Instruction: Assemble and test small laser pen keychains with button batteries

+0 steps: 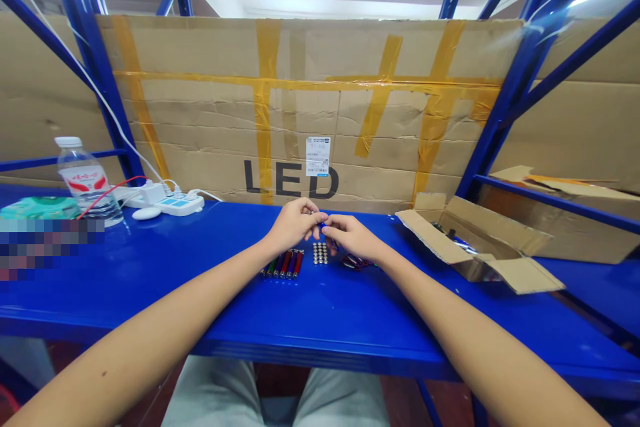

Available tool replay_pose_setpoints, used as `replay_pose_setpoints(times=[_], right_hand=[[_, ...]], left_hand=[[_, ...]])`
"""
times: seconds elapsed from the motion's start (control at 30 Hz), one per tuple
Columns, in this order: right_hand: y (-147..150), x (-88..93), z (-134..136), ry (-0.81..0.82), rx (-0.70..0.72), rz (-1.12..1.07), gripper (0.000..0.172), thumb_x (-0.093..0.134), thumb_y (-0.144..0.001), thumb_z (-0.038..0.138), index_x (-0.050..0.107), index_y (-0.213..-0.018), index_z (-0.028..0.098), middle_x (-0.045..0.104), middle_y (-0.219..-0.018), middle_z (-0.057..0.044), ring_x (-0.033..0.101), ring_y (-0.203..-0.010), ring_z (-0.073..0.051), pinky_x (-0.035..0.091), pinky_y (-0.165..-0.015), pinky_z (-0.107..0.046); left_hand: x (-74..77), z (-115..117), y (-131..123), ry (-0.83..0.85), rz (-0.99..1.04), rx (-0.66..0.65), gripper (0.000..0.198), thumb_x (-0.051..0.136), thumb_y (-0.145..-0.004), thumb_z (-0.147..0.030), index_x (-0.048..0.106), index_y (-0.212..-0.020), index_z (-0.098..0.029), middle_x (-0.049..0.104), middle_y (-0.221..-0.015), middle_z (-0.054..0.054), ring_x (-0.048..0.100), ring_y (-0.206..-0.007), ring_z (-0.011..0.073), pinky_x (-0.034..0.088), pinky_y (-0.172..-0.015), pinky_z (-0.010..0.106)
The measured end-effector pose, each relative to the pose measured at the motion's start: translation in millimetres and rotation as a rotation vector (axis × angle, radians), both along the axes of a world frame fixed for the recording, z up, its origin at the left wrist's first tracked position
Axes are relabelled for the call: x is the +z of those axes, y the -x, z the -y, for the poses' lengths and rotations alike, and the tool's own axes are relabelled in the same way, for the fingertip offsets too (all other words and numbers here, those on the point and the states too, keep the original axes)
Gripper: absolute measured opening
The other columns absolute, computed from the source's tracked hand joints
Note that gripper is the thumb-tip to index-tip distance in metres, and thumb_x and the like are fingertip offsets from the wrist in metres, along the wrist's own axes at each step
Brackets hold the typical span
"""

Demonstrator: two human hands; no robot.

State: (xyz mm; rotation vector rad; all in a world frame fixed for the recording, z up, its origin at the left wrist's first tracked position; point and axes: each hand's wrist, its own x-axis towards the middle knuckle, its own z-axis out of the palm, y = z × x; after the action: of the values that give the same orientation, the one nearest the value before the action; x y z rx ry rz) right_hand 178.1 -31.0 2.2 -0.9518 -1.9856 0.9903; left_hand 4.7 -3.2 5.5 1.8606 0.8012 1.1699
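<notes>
My left hand (297, 221) and my right hand (351, 237) meet above the middle of the table, fingertips pinched close together. A small dark-blue bit shows between them; fingers hide most of it, and I cannot tell its kind. Below my left hand, slim metal tubes (283, 265) in red, blue and green lie side by side in a row. To their right, several small silver button cells (320, 253) stand in a neat grid. Under my right hand lies a loose pile of shiny red and dark tubes (354, 262), partly covered by the hand.
An open cardboard box (453, 247) with dark and blue items inside stands to the right. On the left are a power strip (175, 202), a white oval object (147, 213), a water bottle (85, 177) and a green packet (40, 207). A large taped carton (220, 127) backs the blue table (320, 320).
</notes>
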Motion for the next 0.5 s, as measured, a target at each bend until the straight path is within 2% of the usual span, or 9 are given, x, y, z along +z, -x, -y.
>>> replay_pose_setpoints(times=[0.07,0.17,0.3,0.4,0.5], right_hand=[[0.5,-0.2,-0.9,0.036,-0.004,-0.036,0.018,0.050,-0.088,0.030,0.056,-0.080,0.015,0.058,-0.058,0.002,0.056,-0.048,-0.011,0.044,-0.053,-0.025],[0.9,-1.7,-3.1,0.082,-0.011,-0.086,0.020,0.050,-0.088,0.032,0.058,-0.082,0.015,0.059,-0.058,0.002,0.056,-0.047,-0.011,0.044,-0.052,-0.025],[1.6,-4.6,-5.9,0.118,0.006,-0.146,0.021,0.053,-0.085,0.037,0.057,-0.081,0.016,0.060,-0.058,0.002,0.057,-0.047,-0.012,0.044,-0.051,-0.025],[2.9,-6.9,-7.1,0.131,0.020,-0.179,0.022,0.056,-0.083,0.037,0.056,-0.077,0.016,0.062,-0.059,0.001,0.059,-0.049,-0.013,0.045,-0.052,-0.026],[4.8,-8.3,-7.0,0.146,0.040,-0.216,0.021,0.055,-0.083,0.036,0.058,-0.082,0.015,0.063,-0.059,-0.001,0.061,-0.052,-0.014,0.048,-0.056,-0.028]], left_hand=[[0.6,2.0,0.3,-0.089,-0.019,0.077,0.016,0.068,-0.080,-0.028,0.060,-0.080,-0.014,0.061,-0.053,-0.001,0.054,-0.046,0.0097,0.040,-0.049,0.021],[2.6,5.9,0.4,-0.215,-0.050,0.187,0.011,0.067,-0.079,-0.026,0.069,-0.080,-0.015,0.068,-0.069,0.003,0.061,-0.064,0.0135,0.045,-0.062,0.024],[3.7,9.3,-0.3,-0.261,-0.052,0.209,0.013,0.066,-0.079,-0.026,0.073,-0.086,-0.018,0.073,-0.089,0.005,0.065,-0.087,0.0184,0.047,-0.078,0.027],[2.7,11.0,-0.6,-0.261,-0.053,0.212,0.014,0.065,-0.079,-0.027,0.074,-0.087,-0.018,0.074,-0.089,0.005,0.065,-0.084,0.0183,0.047,-0.079,0.027],[1.6,12.9,-0.9,-0.259,-0.069,0.214,0.015,0.065,-0.080,-0.029,0.074,-0.085,-0.018,0.073,-0.079,0.004,0.064,-0.074,0.0169,0.047,-0.073,0.027]])
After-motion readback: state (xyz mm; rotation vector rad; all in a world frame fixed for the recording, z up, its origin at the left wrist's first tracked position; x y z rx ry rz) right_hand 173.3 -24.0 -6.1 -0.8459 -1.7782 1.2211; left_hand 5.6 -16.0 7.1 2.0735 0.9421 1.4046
